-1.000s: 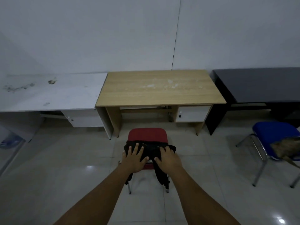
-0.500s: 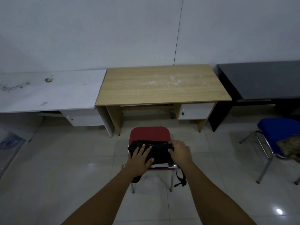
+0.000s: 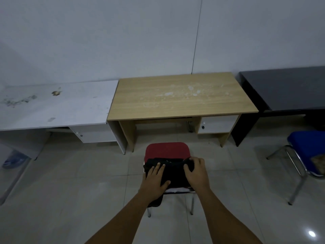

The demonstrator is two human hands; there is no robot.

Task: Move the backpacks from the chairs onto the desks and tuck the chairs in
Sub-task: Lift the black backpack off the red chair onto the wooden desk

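Observation:
A black backpack (image 3: 174, 170) lies on the seat of a red chair (image 3: 167, 149) that stands on the floor in front of the wooden desk (image 3: 179, 97). My left hand (image 3: 156, 176) rests flat on the backpack's left part, fingers spread. My right hand (image 3: 197, 170) curls over the backpack's right upper corner and grips it. At the right edge a blue chair (image 3: 309, 147) carries a brownish backpack (image 3: 319, 163), mostly cut off by the frame.
A stained white desk (image 3: 56, 106) stands left of the wooden one and a black desk (image 3: 284, 90) stands to its right, all against the white wall. The floor is glossy pale tile. The red chair's metal legs (image 3: 192, 204) show below my forearms.
The view has come closer to the desks. My right hand slid up to the backpack's right corner and closed on it. The dangling straps have been drawn up out of sight.

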